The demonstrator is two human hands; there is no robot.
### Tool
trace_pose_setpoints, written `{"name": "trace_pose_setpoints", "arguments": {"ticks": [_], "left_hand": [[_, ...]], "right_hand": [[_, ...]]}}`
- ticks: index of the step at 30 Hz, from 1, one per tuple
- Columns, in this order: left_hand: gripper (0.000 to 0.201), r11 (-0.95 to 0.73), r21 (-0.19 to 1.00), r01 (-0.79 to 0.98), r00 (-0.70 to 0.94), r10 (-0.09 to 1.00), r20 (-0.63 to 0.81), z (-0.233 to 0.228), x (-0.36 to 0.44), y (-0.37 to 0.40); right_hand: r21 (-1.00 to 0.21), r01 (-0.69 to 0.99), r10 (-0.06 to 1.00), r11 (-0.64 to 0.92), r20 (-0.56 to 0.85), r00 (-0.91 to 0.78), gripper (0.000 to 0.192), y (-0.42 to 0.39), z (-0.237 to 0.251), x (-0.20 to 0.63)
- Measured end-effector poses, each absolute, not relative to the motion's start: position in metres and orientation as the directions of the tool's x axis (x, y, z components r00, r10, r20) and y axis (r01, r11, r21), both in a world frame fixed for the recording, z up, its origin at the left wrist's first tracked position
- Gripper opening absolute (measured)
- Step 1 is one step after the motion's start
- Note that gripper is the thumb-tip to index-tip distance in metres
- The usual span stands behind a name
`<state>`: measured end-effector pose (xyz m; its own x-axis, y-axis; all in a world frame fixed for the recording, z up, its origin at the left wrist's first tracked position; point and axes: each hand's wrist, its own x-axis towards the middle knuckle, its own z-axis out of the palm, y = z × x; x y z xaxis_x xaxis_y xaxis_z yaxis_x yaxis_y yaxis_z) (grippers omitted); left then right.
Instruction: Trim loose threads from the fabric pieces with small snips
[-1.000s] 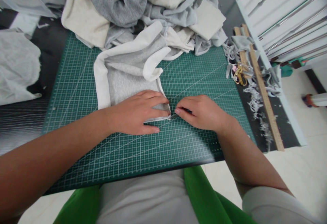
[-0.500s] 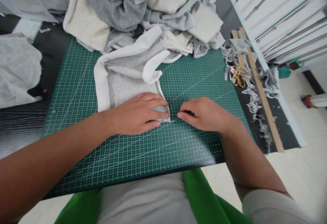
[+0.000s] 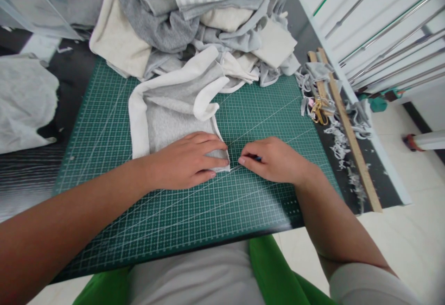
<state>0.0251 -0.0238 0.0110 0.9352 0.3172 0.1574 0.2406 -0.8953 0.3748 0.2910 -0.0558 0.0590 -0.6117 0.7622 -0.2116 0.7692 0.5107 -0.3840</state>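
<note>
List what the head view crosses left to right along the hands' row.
Left hand pressing the grey fabric piece → right hand on the green cutting mat → scissors → wooden ruler.

Both forearms reach forward and converge. The left hand (image 3: 186, 161) lies flat, palm down, its 4 fingers together pointing toward the right hand (image 3: 274, 161), thumb tucked beneath. The right hand is curled into a loose fist, fingertips (image 3: 242, 160) just beside the left fingertips, wrist bent inward.
</note>
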Motion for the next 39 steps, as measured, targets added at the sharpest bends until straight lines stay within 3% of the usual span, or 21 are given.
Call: {"name": "trace_pose_setpoints", "arguments": {"ticks": [34,39], "left_hand": [[0.036,-0.898,0.369,0.239,0.935,0.315,0.163,0.0117,0.0250,-0.0237],[0.036,-0.904,0.357,0.235,0.937,0.308,0.163,0.0107,0.0252,-0.0237]], "right_hand": [[-0.399,0.783,0.770,0.477,-0.239,-0.591,0.026,-0.0576,0.0605,0.2871],[-0.394,0.777,0.750,0.490,-0.264,-0.607,0.037,-0.0580,0.0631,0.2858]]}}
